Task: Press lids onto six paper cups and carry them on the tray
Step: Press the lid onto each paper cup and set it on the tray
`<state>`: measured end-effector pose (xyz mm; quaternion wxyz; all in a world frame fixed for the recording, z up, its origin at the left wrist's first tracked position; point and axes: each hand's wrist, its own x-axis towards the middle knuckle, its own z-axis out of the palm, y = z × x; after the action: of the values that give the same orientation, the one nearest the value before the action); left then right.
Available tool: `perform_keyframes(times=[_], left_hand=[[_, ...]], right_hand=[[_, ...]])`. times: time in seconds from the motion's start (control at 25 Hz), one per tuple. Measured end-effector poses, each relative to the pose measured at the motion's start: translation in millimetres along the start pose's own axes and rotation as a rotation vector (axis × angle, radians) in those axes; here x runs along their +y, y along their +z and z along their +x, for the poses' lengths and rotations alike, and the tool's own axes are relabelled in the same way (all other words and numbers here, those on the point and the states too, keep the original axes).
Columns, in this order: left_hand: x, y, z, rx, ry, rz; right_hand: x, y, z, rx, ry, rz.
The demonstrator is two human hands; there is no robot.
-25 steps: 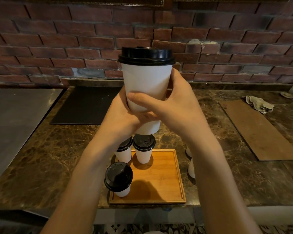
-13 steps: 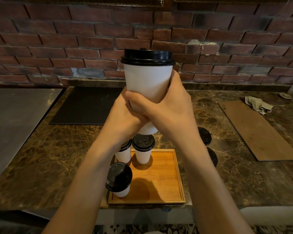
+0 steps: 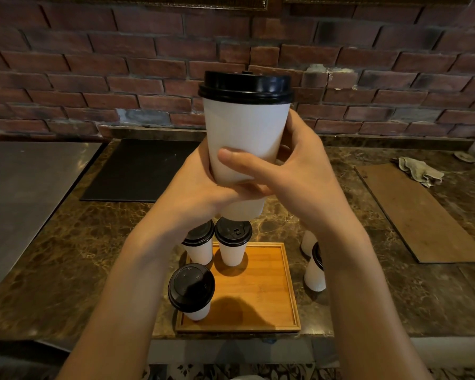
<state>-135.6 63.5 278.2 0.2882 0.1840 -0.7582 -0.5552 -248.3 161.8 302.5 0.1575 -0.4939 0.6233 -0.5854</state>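
I hold a white paper cup (image 3: pixel 246 133) with a black lid (image 3: pixel 246 87) up high in front of me. My left hand (image 3: pixel 200 182) and my right hand (image 3: pixel 294 171) both grip its lower half, the right thumb across the front. Below, a wooden tray (image 3: pixel 261 292) sits near the counter's front edge. Three lidded white cups stand on the tray: one at the front left (image 3: pixel 192 292), two at the back (image 3: pixel 199 244) (image 3: pixel 233 241). Right of the tray, two more cups (image 3: pixel 314 270) (image 3: pixel 307 241) stand on the counter, partly hidden by my right forearm.
The brown marble counter (image 3: pixel 66 256) carries a black mat (image 3: pixel 140 171) at the back left, a brown board (image 3: pixel 420 212) on the right and a crumpled cloth (image 3: pixel 420 171) beyond it. A steel surface (image 3: pixel 19 193) lies at the left. A brick wall (image 3: pixel 121 78) rises behind.
The cup stays raised in both hands with little movement. The view shifted a bit, and my right forearm now covers the cups right of the tray differently.
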Motion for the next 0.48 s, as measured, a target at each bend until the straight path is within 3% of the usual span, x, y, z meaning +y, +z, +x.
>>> perform_keyframes(times=[0.48], left_hand=[[-3.6,-5.3,-5.6,-0.191,-0.003,-0.15]], right_hand=[[11.0,-12.1,2.5,-0.219,0.01,0.17]])
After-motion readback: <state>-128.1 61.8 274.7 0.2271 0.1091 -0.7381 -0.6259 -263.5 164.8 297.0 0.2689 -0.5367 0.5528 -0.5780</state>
